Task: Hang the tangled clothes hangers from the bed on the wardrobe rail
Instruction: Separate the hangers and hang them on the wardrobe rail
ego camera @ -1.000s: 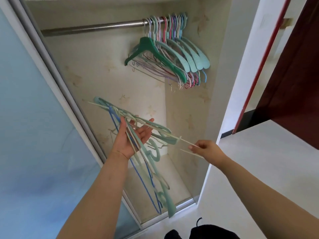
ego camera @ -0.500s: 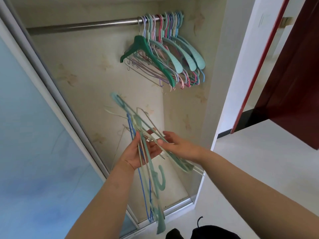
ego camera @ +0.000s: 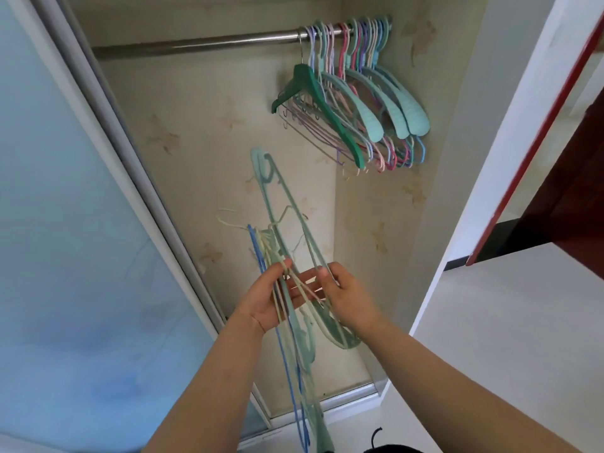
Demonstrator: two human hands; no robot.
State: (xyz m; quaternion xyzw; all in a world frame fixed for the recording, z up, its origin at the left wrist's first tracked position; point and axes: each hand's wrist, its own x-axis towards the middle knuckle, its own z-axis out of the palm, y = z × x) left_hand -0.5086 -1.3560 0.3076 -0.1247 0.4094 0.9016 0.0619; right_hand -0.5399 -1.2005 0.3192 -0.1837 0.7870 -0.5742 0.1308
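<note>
Both hands grip my tangled bundle of thin teal, blue and cream plastic hangers (ego camera: 287,308): left hand (ego camera: 271,299) clutching, right hand (ego camera: 346,295) pinching. Hung pastel hangers (ego camera: 356,103) crowd the steel rail's (ego camera: 196,46) right end.

- One view is given, taken from the head.
- It is aimed forward and down into the wardrobe (ego camera: 228,142), close behind both forearms.
- The rail (ego camera: 196,47) is seen near the top edge.

wardrobe rail (ego camera: 202,45) bare along its left and middle stretch, open reach there; right end crowded with hung hangers (ego camera: 353,106) close to the side wall (ego camera: 385,197); sliding door (ego camera: 65,223) and its frame (ego camera: 130,152) close off the left, white wall edge (ego camera: 490,158) bounds the right.
</note>
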